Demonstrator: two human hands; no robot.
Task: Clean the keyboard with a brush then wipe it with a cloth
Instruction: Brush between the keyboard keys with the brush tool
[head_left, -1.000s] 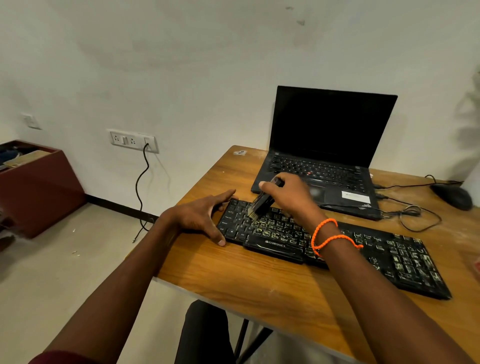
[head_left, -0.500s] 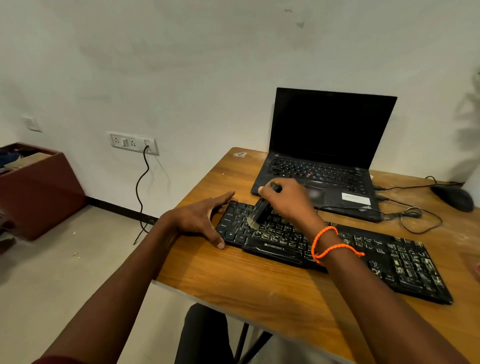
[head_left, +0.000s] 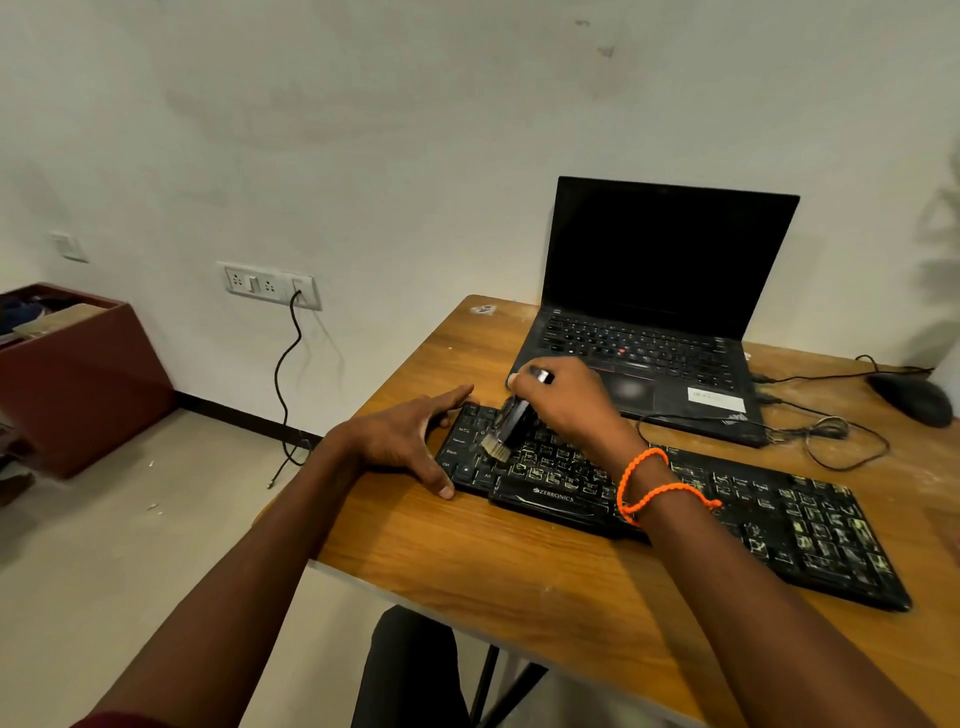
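The dusty keyboard (head_left: 670, 499) lies across the table (head_left: 519, 587), its left end close to the edge; the right hand (head_left: 566, 402) grips the brush (head_left: 506, 431) on the left keys, the left hand (head_left: 410, 441), fingers spread, braces that end; a hard sweep could flick grit toward the laptop (head_left: 649, 332) just behind, or nudge the keyboard leftward off the corner; open wood lies nearer the person.

Right hand (head_left: 569, 402) sweeps brush (head_left: 511, 428) over keyboard (head_left: 753, 514)

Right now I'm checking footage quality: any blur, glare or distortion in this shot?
Head view: wide-angle bending toward the edges; the brush in the right hand is slightly motion-blurred; a soft glare spot on the laptop palm rest; a faint plant-like shadow on the wall at far right.
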